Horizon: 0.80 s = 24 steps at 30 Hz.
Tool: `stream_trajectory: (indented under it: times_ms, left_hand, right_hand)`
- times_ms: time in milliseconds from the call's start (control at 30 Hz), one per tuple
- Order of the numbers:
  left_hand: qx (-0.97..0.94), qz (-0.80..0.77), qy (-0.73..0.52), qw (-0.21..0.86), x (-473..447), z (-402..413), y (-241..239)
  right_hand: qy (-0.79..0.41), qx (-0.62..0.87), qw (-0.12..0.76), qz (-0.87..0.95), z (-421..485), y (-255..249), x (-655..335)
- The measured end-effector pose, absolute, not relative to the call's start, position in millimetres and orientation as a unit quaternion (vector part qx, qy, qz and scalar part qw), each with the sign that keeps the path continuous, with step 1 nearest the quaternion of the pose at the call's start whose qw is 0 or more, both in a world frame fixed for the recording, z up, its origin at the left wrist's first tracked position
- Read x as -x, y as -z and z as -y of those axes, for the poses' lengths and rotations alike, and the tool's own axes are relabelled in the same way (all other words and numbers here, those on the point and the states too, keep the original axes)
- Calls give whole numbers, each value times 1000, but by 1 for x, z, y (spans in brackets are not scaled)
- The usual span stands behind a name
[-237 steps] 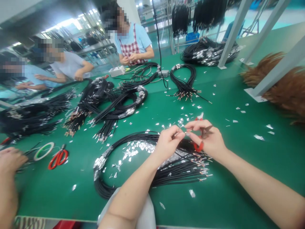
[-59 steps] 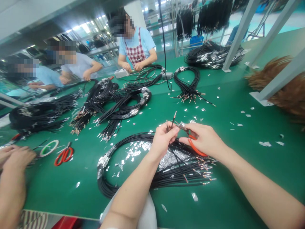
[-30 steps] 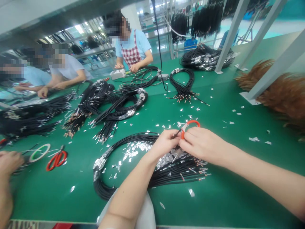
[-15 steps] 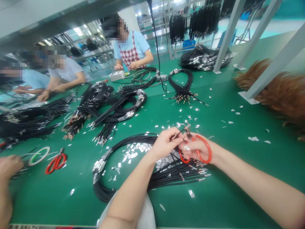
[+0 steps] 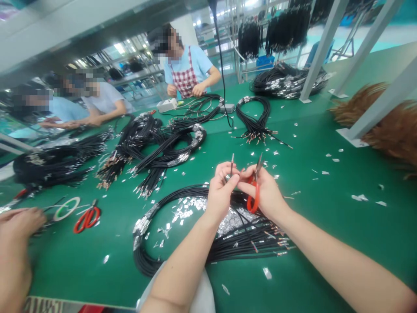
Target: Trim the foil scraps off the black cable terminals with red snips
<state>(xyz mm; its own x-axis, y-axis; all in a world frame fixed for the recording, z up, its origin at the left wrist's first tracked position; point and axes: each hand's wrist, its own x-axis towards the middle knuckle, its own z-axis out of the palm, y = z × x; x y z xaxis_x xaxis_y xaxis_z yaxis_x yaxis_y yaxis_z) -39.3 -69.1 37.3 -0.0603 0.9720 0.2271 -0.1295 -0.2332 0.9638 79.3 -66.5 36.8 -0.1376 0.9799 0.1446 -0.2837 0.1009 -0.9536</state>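
Pinched in the fingers of my left hand [image 5: 219, 195] is the end of a black cable [image 5: 232, 165], its tip pointing up. My right hand [image 5: 269, 191] holds red-handled scissors [image 5: 254, 195], with the blades pointing up and away. The fingertips of both hands meet near the cable end. Below them lies a looped bundle of black cables [image 5: 146, 256], wrapped in silver foil at its left bend. Its loose ends with bare tips fan out to the right. Small silver foil scraps [image 5: 184, 211] lie inside the loop, partly hidden by my hands.
A second pair of red scissors [image 5: 87, 219] and a white tape roll [image 5: 67, 208] lie at left, near another person's hand [image 5: 22, 221]. More cable bundles [image 5: 182, 148] sit farther back. Metal posts [image 5: 384, 104] and a brown bristly item [image 5: 391, 126] stand right. Co-workers sit across the table.
The scissors have turned in my right hand and its fingers have opened out somewhat. The cable end in my left hand now points upright, clear of the blades. The view has shifted slightly.
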Motion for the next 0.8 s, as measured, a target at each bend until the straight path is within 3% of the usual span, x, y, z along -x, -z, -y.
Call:
stream_trajectory:
  times_ms: [233, 633, 800]
  left_hand:
    - [-391, -392, -652, 518, 37, 68, -38]
    - [-413, -396, -549, 609, 47, 63, -50]
    - [-424, -384, -569, 591, 48, 62, -46]
  right_hand:
    - [-528, 337, 591, 507, 55, -33, -60]
    - [-624, 347, 438, 546, 57, -42, -89]
    - [-651, 316, 438, 534, 55, -36, -93]
